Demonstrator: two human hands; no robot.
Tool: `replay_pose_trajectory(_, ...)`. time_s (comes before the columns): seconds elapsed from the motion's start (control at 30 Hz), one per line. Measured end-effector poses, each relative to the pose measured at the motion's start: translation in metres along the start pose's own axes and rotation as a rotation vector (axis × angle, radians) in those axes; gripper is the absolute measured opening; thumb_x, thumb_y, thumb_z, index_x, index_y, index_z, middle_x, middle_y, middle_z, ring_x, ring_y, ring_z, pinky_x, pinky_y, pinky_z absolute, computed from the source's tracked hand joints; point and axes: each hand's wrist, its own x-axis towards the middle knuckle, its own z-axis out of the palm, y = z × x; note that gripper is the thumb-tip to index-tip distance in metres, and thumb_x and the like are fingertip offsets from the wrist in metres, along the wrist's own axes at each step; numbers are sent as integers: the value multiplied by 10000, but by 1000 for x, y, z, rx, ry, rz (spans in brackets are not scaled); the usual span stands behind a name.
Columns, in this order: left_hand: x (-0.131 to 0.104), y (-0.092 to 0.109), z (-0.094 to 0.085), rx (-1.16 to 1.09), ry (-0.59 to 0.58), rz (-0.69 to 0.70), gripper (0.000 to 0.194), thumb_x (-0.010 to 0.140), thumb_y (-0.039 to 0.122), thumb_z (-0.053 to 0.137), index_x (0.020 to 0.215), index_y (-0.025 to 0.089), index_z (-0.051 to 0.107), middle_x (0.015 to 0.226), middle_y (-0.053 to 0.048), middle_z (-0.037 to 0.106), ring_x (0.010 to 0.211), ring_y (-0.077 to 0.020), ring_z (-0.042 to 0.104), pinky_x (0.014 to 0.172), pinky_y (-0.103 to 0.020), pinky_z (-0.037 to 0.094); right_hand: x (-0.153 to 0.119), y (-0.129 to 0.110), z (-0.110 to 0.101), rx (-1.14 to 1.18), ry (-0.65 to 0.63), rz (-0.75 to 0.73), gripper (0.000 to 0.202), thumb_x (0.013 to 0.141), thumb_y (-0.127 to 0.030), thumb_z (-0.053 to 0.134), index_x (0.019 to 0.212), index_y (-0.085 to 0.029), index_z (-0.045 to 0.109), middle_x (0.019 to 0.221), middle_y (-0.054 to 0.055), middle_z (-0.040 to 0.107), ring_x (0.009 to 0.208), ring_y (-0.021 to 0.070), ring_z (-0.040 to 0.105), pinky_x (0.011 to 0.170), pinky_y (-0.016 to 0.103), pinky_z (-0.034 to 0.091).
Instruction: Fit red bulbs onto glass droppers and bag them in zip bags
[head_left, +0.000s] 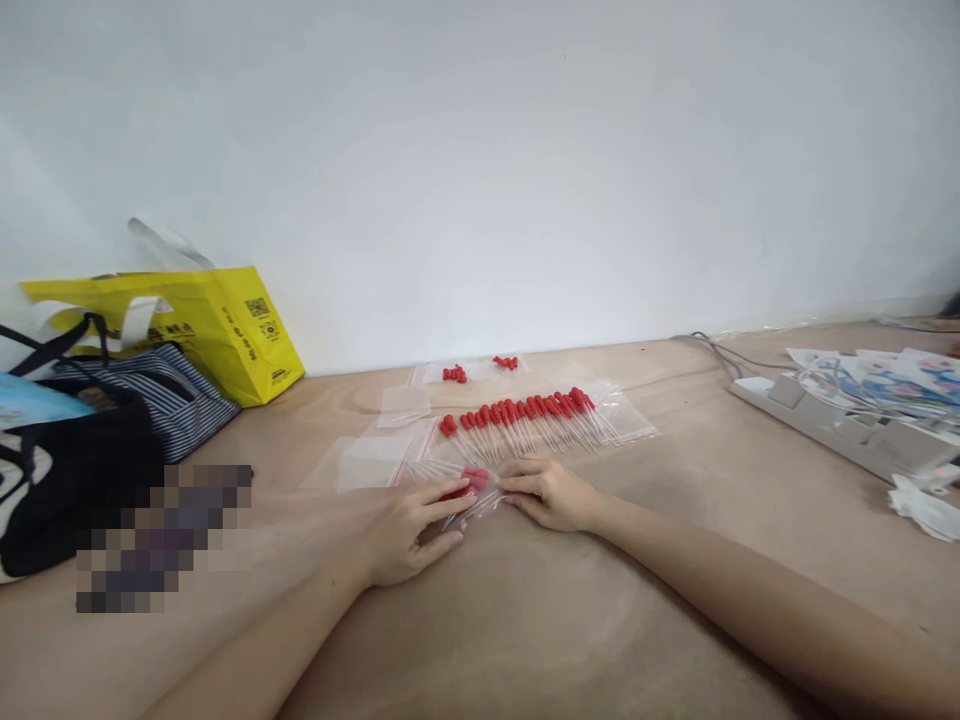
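Note:
A clear plastic zip bag (489, 492) with several red-tipped white sticks in it lies on the brown tabletop between my hands. My left hand (401, 535) rests over its left part, fingers stretched across the red tips (475, 476) and thumb apart from them. From the other side, the bent fingers of my right hand (551, 495) pinch the bag's right edge. Just beyond my hands, a row of sticks with red heads (525, 410) lies side by side on clear plastic. My fingers hide part of the bag.
Flat clear bags (371, 460) lie left of the row, and two small red clusters (454, 374) sit near the wall. A yellow bag (259, 335) and a striped bag (191, 395) stand at left. A white power strip (840, 425) with cables lies at right, near crumpled tissue (926, 508).

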Motion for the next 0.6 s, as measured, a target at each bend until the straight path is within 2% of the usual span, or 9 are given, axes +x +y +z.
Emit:
replay_pose_trajectory(0.1, 4, -8, -8, -1, -50, -15, 379, 855, 232, 391, 1227, 284, 443, 1333, -17, 390, 1230, -187, 334, 1014, -392, 295, 3, 6, 2, -55, -8, -14, 265, 811, -119, 419, 1005, -165, 594, 870, 78, 622, 819, 155, 546, 718, 279, 434)
replay_pose_trajectory(0.17, 7, -11, -13, -13, -79, -16, 375, 860, 237, 384, 1228, 282, 442, 1341, -15, 378, 1242, -183, 314, 1019, -396, 281, 7, 9, 4, -153, -9, -39, 239, 812, -141, 427, 963, -162, 611, 838, 78, 618, 778, 158, 537, 697, 283, 420)
replay_pose_trajectory(0.33, 7, -9, -15, -40, -107, -7, 497, 771, 389, 536, 1243, 284, 421, 1360, -35, 344, 1247, -239, 298, 1004, -443, 276, 14, 11, 5, -347, -13, -108, 222, 840, -206, 411, 850, -177, 632, 734, 61, 605, 705, 153, 515, 657, 288, 351)
replay_pose_trajectory(0.47, 6, -8, -14, -63, -63, -27, 405, 790, 395, 500, 1178, 278, 500, 1318, -38, 411, 1217, -237, 349, 990, -440, 295, 12, 7, 1, -289, -29, -84, 211, 834, -247, 440, 772, -181, 631, 718, 50, 604, 712, 146, 514, 663, 281, 329)
replay_pose_trajectory(0.6, 7, -8, -12, -56, -39, -21, 352, 782, 378, 510, 1107, 252, 557, 1287, -53, 446, 1187, -230, 389, 970, -418, 333, 21, 6, -2, -166, 27, 60, 176, 803, -288, 499, 763, -183, 635, 692, 30, 602, 690, 139, 515, 674, 279, 337)
